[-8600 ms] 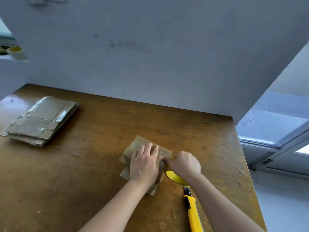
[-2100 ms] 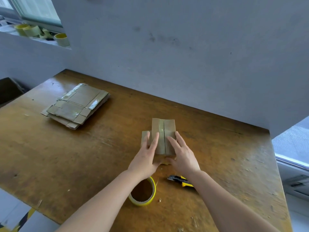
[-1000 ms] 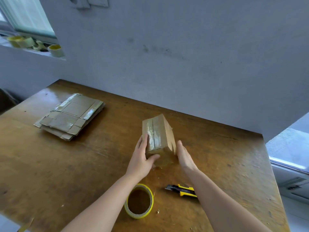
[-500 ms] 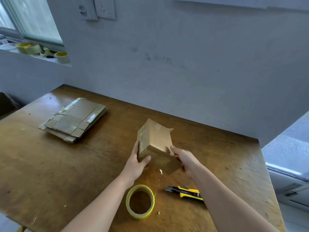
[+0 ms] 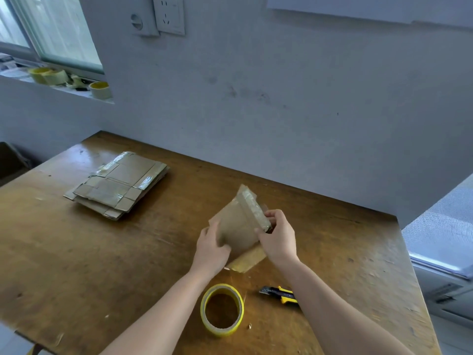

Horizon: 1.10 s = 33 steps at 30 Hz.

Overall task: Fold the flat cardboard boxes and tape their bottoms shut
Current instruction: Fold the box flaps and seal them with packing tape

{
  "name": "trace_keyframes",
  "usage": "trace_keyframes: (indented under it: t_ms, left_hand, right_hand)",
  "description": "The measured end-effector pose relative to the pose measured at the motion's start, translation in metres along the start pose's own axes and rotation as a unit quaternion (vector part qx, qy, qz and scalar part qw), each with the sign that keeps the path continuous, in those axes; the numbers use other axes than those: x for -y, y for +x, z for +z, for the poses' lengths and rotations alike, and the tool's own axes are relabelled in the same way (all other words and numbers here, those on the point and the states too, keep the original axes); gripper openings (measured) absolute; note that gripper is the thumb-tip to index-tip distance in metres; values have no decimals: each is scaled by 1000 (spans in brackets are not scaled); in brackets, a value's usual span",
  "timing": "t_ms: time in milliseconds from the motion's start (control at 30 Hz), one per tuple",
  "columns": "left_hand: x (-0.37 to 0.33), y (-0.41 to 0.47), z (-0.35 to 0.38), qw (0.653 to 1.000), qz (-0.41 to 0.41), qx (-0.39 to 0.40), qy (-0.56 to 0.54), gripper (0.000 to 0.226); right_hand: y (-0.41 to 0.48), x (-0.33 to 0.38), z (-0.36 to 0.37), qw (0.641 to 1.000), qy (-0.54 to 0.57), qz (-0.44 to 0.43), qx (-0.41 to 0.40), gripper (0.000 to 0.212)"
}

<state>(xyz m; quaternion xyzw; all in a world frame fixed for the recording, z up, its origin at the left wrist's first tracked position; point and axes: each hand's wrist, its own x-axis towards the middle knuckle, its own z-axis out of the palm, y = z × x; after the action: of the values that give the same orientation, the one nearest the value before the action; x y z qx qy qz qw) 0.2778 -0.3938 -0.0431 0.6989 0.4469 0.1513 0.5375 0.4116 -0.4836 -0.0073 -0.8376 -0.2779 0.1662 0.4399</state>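
A small folded cardboard box (image 5: 238,226) is held tilted just above the wooden table (image 5: 102,252), its clear-taped end turned up and to the right. My left hand (image 5: 211,248) grips its lower left side. My right hand (image 5: 277,238) grips the right edge by the taped end, fingers curled over it. A loose flap hangs below the box, near the tabletop. A stack of flat cardboard boxes (image 5: 117,184) lies at the far left. The yellow tape roll (image 5: 222,310) lies flat near the front edge, and a yellow utility knife (image 5: 279,294) lies to its right.
A grey wall with a socket (image 5: 169,14) runs behind the table. A window sill (image 5: 58,85) at the upper left holds several tape rolls. The table's right edge drops off toward a window frame (image 5: 445,265) at the right.
The box has been lifted off the table and turned over between both hands, so its taped end now points up and right. My right hand moved up to grip that end.
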Motion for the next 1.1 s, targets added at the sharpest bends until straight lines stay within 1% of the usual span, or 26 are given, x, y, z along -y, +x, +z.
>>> trace_keyframes:
  t_ms: [67, 100, 167, 200, 233, 267, 300, 367, 400, 433, 467, 500, 533, 567, 600, 667, 700, 833, 967, 1100]
  left_hand:
    - [-9, -2, 3, 1000, 25, 5, -15, 50]
    - [-14, -2, 2, 999, 18, 12, -36, 51]
    - [-19, -1, -2, 996, -22, 17, -84, 70]
    - [-19, 1, -5, 995, -39, 13, -96, 76]
    - [-19, 3, -8, 994, -51, 9, -96, 75]
    - [-16, 5, -11, 994, -59, 7, -88, 70]
    - [-13, 7, -13, 995, -63, 5, -79, 62]
    - [-8, 10, -17, 995, -72, -2, -74, 51]
    - [-7, 10, -19, 994, -79, -2, -78, 52]
    - [-6, 10, -21, 993, -86, 4, -80, 57]
    - [-6, 10, -23, 993, -91, 14, -77, 62]
    - [-5, 11, -23, 994, -90, 23, -65, 65]
    - [-5, 12, -23, 995, -86, 28, -50, 65]
    - [-6, 13, -22, 996, -79, 27, -35, 62]
    - [-8, 13, -21, 997, -68, 22, -19, 59]
    - [-14, 15, -17, 999, -36, 3, 31, 55]
    - [-18, 16, -14, 998, -20, -3, 58, 53]
    - [-45, 19, 8, 991, 46, 3, 128, 50]
    - [-75, 23, 51, 980, 99, 36, 169, 50]
    - [-103, 23, 103, 970, 116, 77, 201, 47]
  right_hand:
    - [-7, 3, 8, 998, -34, -52, 21, 39]
    - [-10, 5, 11, 996, -39, -72, 43, 36]
    - [-13, 10, 17, 990, -39, -96, 99, 27]
    - [-13, 13, 19, 987, -33, -97, 123, 23]
    - [-13, 16, 20, 985, -21, -95, 140, 20]
    - [-13, 18, 20, 985, -17, -94, 141, 19]
    - [-13, 20, 21, 988, -25, -97, 121, 20]
    - [-12, 20, 20, 989, -93, -114, 29, 22]
    - [-11, 18, 19, 983, -145, -115, -18, 25]
    - [-10, 17, 19, 974, -197, -99, -47, 33]
    - [-9, 14, 18, 970, -230, -60, -48, 44]
    - [-7, 13, 16, 975, -221, -2, -29, 55]
    - [-6, 12, 14, 982, -181, 55, -7, 60]
    - [-4, 9, 14, 987, -137, 89, 6, 58]
    - [-2, 6, 13, 989, -110, 96, 12, 51]
    - [-2, 0, 9, 992, -102, 79, -8, 39]
    - [-3, -3, 6, 992, -98, 72, -26, 37]
    - [-3, -12, -17, 990, -90, 61, -94, 36]
    - [0, -28, -49, 981, -139, 12, -136, 30]
    - [6, -59, -95, 977, -133, 55, -160, 33]
